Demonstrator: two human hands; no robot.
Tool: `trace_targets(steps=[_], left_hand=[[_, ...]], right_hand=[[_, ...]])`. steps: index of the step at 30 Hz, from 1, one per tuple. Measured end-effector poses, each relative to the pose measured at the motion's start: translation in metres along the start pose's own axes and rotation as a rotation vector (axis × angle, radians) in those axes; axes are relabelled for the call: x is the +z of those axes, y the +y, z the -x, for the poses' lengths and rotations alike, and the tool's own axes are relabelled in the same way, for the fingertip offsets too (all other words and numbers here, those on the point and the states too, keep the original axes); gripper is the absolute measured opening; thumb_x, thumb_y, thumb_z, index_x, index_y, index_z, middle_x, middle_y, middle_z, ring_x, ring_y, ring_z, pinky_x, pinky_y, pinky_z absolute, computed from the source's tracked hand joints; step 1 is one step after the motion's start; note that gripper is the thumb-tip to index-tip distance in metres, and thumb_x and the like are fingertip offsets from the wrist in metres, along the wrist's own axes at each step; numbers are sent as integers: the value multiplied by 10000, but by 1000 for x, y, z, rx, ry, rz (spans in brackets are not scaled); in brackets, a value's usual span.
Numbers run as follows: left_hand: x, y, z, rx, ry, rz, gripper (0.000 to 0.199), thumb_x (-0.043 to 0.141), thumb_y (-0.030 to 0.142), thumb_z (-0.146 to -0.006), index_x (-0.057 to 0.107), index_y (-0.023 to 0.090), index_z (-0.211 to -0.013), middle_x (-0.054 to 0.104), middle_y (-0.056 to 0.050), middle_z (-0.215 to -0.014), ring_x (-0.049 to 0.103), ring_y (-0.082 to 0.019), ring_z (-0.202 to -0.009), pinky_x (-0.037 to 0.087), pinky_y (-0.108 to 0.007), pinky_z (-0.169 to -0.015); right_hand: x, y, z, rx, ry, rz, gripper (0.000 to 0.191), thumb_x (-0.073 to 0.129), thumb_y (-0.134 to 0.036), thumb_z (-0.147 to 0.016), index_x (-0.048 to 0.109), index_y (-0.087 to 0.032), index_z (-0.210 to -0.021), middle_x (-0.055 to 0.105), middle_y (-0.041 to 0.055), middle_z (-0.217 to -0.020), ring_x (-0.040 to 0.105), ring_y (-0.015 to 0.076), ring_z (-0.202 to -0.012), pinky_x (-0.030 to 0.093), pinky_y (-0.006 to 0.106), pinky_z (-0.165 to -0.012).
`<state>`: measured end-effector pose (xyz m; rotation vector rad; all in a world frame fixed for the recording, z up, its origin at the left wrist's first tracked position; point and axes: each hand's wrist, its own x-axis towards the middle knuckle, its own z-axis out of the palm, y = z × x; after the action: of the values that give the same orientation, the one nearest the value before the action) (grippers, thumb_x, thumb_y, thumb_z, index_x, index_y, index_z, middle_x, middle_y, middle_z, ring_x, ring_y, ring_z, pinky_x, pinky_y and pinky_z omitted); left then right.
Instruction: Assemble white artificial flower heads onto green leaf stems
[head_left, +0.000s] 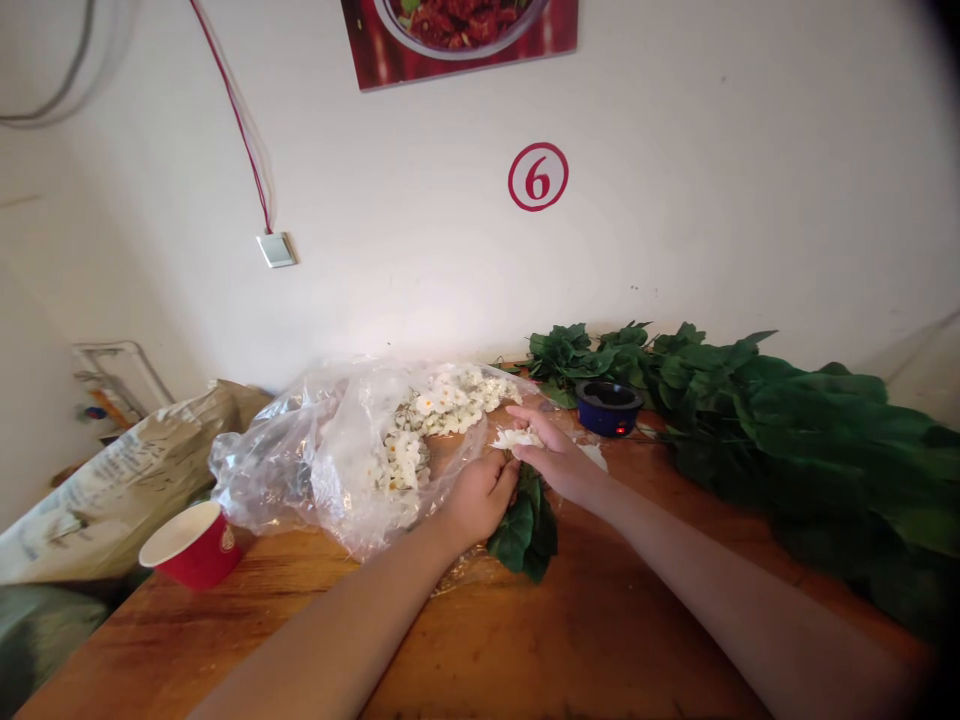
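Over the front middle of the wooden table, my left hand (480,495) is closed around the stem end of a sprig of green leaves (525,530), which hang down below it. My right hand (559,455) meets it from the right, its thumb and fingers around a white artificial flower (516,438) at the top of the sprig. The fingertips of both hands nearly touch, and the stem between them is mostly hidden. Just behind lie many loose white flowers (450,400) with yellow centres, partly inside a clear plastic bag (337,450).
A small dark blue pot (609,410) with a lit red switch stands right of my hands. Green leaf sprigs (780,430) heap along the right side. A red paper cup (196,550) stands at the left edge, beside a large sack (112,490). The wall (420,220) rises behind.
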<state>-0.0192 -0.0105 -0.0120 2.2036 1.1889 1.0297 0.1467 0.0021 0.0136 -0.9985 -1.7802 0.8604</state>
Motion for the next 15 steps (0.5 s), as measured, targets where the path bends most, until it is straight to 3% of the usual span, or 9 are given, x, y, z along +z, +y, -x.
trace_targets(steps=[9, 15], left_hand=[[2, 3, 0, -9, 42, 88, 410, 315, 504, -957, 487, 202, -738, 561, 12, -634, 513, -140, -602, 392, -275, -611], [-1, 3, 0, 33, -51, -77, 441, 348, 482, -942, 581, 188, -712, 593, -36, -637, 527, -167, -619, 395, -294, -621]], right_hand=[[-2, 6, -6, 21, 85, -144, 427, 495, -362, -870, 534, -274, -1286, 524, 27, -1374, 454, 235, -1282, 361, 395, -1059], [3, 4, 1, -31, -18, 18, 451, 462, -485, -907, 499, -288, -1311, 501, 61, -1359, 455, 247, -1260, 356, 428, -1050]])
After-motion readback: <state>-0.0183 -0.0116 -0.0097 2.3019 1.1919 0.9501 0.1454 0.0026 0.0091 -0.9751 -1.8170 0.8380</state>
